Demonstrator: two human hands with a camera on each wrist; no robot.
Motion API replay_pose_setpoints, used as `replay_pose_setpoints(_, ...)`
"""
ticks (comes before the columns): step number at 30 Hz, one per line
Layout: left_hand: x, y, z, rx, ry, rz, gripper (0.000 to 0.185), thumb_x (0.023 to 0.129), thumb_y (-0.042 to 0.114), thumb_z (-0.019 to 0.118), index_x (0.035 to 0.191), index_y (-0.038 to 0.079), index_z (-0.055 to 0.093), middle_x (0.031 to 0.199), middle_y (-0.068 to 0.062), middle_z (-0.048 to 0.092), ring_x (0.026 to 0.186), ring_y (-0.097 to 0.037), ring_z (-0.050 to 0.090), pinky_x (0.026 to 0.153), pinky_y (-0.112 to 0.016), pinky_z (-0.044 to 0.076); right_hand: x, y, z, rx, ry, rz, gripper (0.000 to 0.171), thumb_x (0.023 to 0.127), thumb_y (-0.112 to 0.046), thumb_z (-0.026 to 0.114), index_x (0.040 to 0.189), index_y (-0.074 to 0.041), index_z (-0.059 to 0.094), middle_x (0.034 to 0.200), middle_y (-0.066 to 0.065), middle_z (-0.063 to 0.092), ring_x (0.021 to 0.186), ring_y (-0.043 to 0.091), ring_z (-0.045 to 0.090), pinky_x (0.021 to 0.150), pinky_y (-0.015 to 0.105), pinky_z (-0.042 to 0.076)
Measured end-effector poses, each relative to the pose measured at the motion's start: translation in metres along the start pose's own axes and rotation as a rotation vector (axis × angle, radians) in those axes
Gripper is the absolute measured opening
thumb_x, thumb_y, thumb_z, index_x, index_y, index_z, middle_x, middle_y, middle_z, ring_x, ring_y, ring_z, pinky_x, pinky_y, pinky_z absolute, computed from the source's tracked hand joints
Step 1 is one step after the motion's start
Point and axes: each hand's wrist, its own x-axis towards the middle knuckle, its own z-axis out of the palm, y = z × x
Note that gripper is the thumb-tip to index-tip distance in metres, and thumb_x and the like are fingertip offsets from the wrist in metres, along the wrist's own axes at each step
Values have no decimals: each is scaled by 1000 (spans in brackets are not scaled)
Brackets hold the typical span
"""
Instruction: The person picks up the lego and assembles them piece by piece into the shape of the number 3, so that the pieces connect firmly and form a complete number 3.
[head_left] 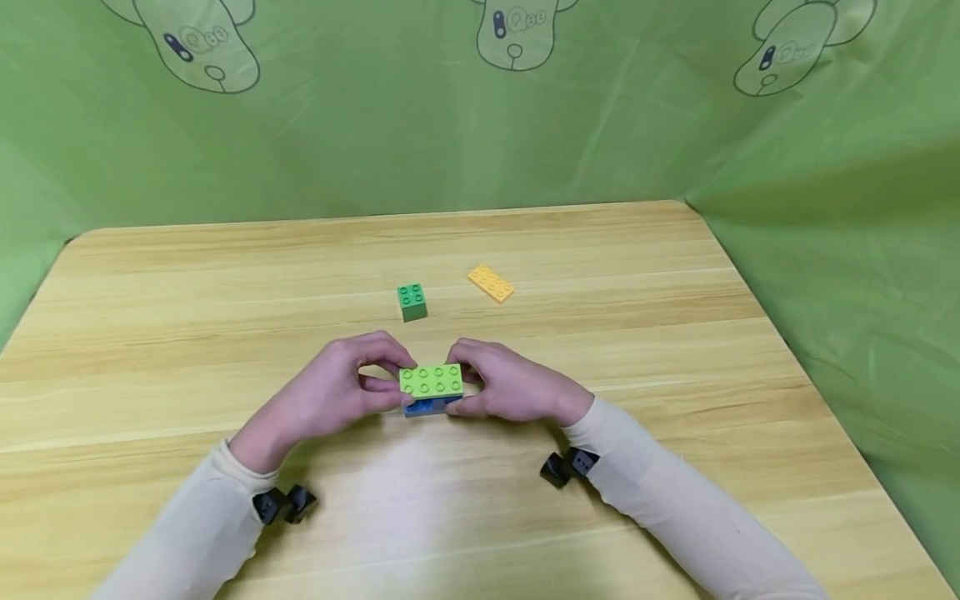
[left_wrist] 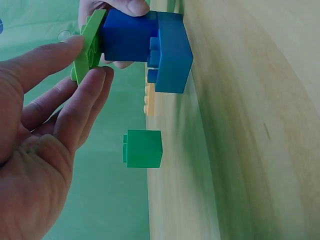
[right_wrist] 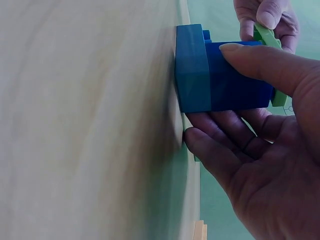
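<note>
My left hand point(head_left: 330, 396) and my right hand point(head_left: 510, 387) are both on a little stack of blocks in the middle of the tabletop point(head_left: 675, 333). On top is a thin light green plate point(head_left: 431, 379) with bumps on it. Under it are blue blocks point(head_left: 427, 407), and the lowest one sits flat on the wood.

In the left wrist view, the light green plate point(left_wrist: 87, 45) sits at the far end of the blue blocks point(left_wrist: 150, 50), and my left fingers point(left_wrist: 82, 95) are bent around its edge, touching it. In the right wrist view, my right thumb lies along one side of the blue blocks point(right_wrist: 220, 75) and my other right fingers point(right_wrist: 220, 150) curl under the other side, so they squeeze the stack between them. The tips of my left hand point(right_wrist: 265, 20) pinch the plate point(right_wrist: 272, 45) there too.

A small dark green block point(head_left: 412, 302) stands by itself a bit farther from me than the stack. A flat yellow plate point(head_left: 491, 283) lies near it, to its right. They do not touch each other, and they do not touch my hands.

A green cloth point(head_left: 825, 167) with cartoon animal drawings hangs behind and beside the tabletop.
</note>
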Motion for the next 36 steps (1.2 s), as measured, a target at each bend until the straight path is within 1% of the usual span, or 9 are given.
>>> replay_pose_setpoints(10,1,3,0,35,9,-22,30,76,-5,81,103,0,69,102,-6,63,91,-21,68,74,-25,58,-1,-1,-2,-4,-8,-2,28,84,-20,80,100,-12,58,92,-1,55,86,21,51,71,30,44)
replay_pose_setpoints(16,2,3,0,8,9,-42,30,75,-7,80,103,-2,70,101,-7,64,91,-23,68,74,-26,58,-1,-1,-3,-5,-13,-2,29,84,-22,80,101,-12,58,93,-1,54,86,21,51,70,29,43)
replay_pose_setpoints(21,3,3,-1,-3,2,-53,29,76,-7,79,103,-2,70,99,-7,65,91,-23,68,74,-26,58,0,-1,-3,-8,-17,-11,31,84,-23,80,104,-13,59,97,-3,56,89,19,53,75,31,47)
replay_pose_setpoints(25,3,4,-3,9,-5,-54,28,77,-8,79,103,-2,70,99,-7,65,91,-24,69,73,-26,58,-2,-1,-4,-2,-24,-24,35,85,-27,79,111,-13,60,104,-6,58,95,14,55,85,31,49)
replay_pose_setpoints(30,3,5,-3,27,-10,-47,27,77,-8,78,102,-2,70,99,-6,65,90,-23,69,72,-25,58,-7,-1,-7,4,-30,-49,43,89,-34,75,124,-14,59,114,-10,58,107,7,54,97,32,46)
replay_pose_setpoints(36,3,5,-3,41,-17,-45,27,77,-10,77,102,-1,70,97,-5,65,89,-22,69,72,-25,58,-13,0,-9,56,-3,-111,48,92,-31,72,135,-17,58,122,-10,62,106,8,58,94,36,49)
